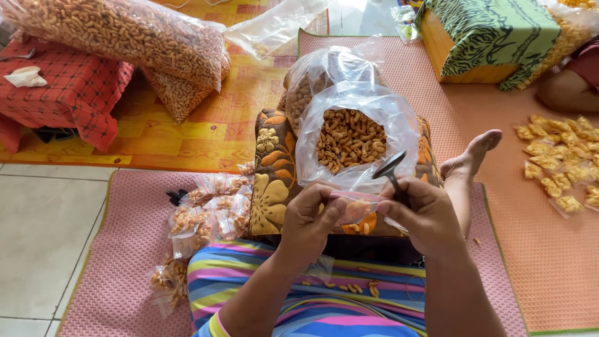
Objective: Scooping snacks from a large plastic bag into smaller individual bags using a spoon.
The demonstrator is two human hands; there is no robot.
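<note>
Left hand (pixel 309 218): grip pinching small clear packet (pixel 355 207), contents mostly hidden.
Right hand (pixel 424 212): grip closed around spoon (pixel 390 170), handle hidden, possibly touching packet.

- Pale floor tiles (pixel 37 231) at lower left.
- Pink woven mat (pixel 530 249) across the centre and right.
- Orange-yellow mat (pixel 187 131) at upper middle.
- Red checked cloth (pixel 75 87) at upper left.
- Green patterned cloth over a yellow box (pixel 493 31) at upper right.
</note>
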